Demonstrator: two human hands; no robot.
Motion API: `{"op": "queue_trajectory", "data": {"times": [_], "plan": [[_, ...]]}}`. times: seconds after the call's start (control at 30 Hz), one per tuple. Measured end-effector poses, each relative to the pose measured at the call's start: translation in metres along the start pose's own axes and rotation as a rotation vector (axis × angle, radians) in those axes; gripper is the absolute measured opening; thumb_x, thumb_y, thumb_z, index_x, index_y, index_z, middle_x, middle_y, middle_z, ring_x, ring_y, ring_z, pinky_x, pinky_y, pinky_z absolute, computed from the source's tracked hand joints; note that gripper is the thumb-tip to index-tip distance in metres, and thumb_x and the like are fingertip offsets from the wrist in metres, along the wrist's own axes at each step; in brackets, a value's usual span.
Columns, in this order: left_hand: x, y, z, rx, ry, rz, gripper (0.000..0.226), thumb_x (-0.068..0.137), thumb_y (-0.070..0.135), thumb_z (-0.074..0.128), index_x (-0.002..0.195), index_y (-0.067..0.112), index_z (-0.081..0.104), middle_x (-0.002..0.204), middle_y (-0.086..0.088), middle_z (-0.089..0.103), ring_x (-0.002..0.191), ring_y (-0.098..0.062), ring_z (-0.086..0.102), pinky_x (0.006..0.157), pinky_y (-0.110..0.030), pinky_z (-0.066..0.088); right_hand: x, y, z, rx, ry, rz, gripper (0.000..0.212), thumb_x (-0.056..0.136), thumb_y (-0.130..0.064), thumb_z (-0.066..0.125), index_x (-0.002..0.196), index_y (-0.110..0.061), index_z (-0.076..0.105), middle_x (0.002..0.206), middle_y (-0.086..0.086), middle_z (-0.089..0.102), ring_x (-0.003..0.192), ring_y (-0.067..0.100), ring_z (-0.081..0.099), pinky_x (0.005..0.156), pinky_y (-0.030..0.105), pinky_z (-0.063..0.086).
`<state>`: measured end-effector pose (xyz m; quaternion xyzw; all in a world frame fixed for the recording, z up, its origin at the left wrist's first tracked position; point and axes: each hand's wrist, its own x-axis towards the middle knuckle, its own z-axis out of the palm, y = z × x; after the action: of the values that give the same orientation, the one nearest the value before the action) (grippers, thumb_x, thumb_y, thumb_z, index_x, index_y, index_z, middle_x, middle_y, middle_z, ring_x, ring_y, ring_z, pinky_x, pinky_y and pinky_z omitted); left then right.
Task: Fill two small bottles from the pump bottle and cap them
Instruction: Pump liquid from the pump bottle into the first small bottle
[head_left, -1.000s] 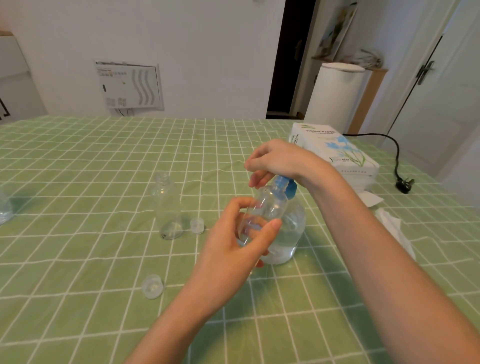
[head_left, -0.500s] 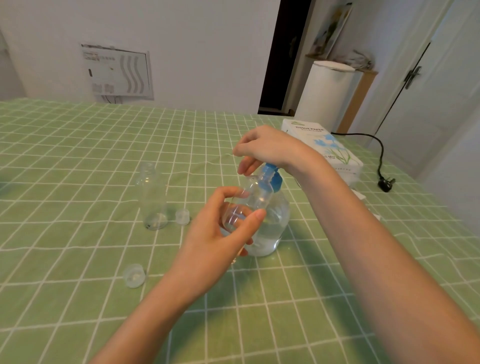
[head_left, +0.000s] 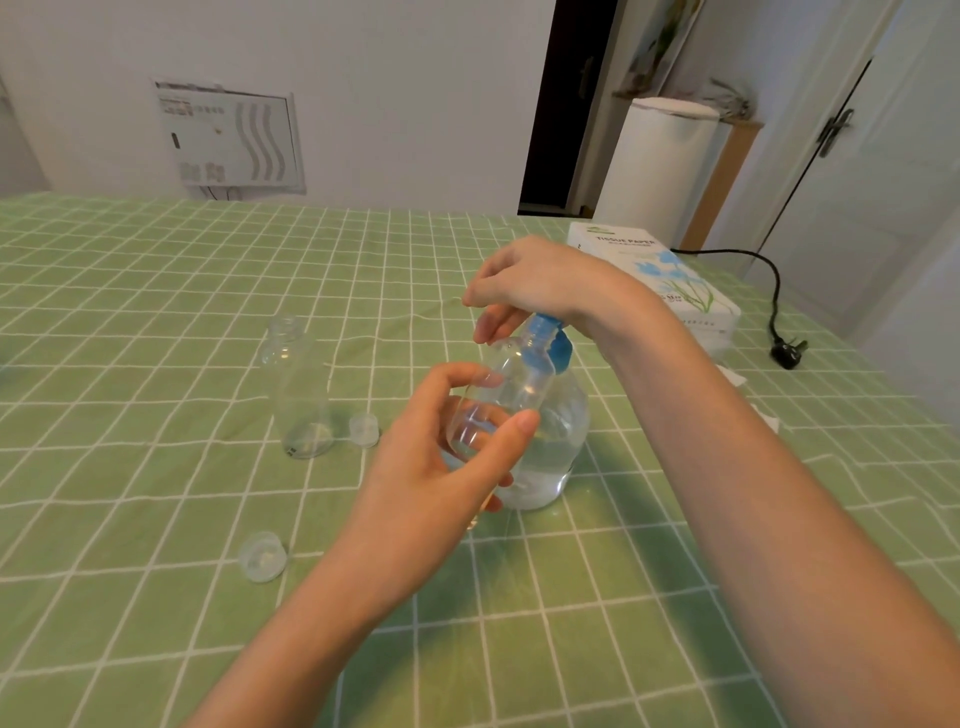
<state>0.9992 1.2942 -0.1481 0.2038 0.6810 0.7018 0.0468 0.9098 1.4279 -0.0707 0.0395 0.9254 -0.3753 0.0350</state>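
Tablecloth (head_left: 156, 519) | left hand (head_left: 436, 483) still grips small bottle (head_left: 519, 384) | right hand (head_left: 535, 280) loose atop pump bottle (head_left: 561, 441)

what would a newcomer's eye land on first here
The two hands at centre: the left hand holds a small bottle tilted at the pump bottle, the right hand on its blue pump head. Left of them stands a second small bottle, open, a loose cap beside it.

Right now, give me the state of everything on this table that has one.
Left hand: grips the tilted small bottle.
Tilted small bottle: uncapped, mouth at the pump spout.
Right hand: rests on pump head, fingers loosely curled.
Pump bottle: upright, partly full.
Standing small bottle: uncapped, looks empty.
Caps: both loose on the cloth.
Plug: unplugged.
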Motion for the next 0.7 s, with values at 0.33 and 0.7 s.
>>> {"op": "queue_trajectory", "data": {"times": [0.33, 0.7], "plan": [[0.000, -0.002, 0.001, -0.013, -0.001, -0.011, 0.039, 0.064, 0.048, 0.064, 0.100, 0.032, 0.057, 0.075, 0.008, 0.067, 0.057, -0.003, 0.060, 0.047, -0.013, 0.046, -0.007, 0.001, 0.001, -0.021, -0.031, -0.030, 0.041, 0.091, -0.018, 0.052, 0.123, 0.009, 0.054, 0.071, 0.001, 0.070, 0.109, 0.046, 0.055, 0.097, 0.053, 0.046], [0.001, 0.001, -0.001, 0.002, 0.002, 0.012, 0.037, 0.066, 0.048, 0.065, 0.100, 0.036, 0.057, 0.077, 0.008, 0.068, 0.060, -0.002, 0.061, 0.047, -0.011, 0.045, -0.007, -0.005, -0.005, -0.079, -0.017, -0.077, 0.023, 0.093, -0.026, 0.054, 0.110, -0.012, 0.063, 0.082, 0.000, 0.074, 0.100, 0.023, 0.067, 0.093, 0.038, 0.050]]}}
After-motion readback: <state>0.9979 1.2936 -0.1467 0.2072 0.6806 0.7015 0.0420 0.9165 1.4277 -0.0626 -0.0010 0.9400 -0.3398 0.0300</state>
